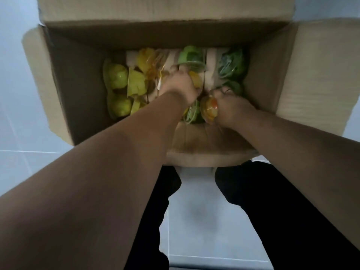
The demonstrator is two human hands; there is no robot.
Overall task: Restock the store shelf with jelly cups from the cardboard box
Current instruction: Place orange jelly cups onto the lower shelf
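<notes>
An open cardboard box [74,78] stands on the floor below me, with several packs of jelly cups inside: yellow-green ones [117,76] at the left, yellow ones [146,60] behind, green ones [191,56] and dark green ones [231,62] at the right. Both my hands are down in the box. My left hand [180,85] reaches into the middle, its fingers curled among the packs by a yellow cup [196,78]; what it holds is hidden. My right hand [232,106] grips an orange jelly cup [209,109] near the box's front wall.
The box flaps [319,75] are folded outward on all sides. Pale blue floor tiles [17,94] surround the box. My legs in black trousers [272,201] stand just in front of it.
</notes>
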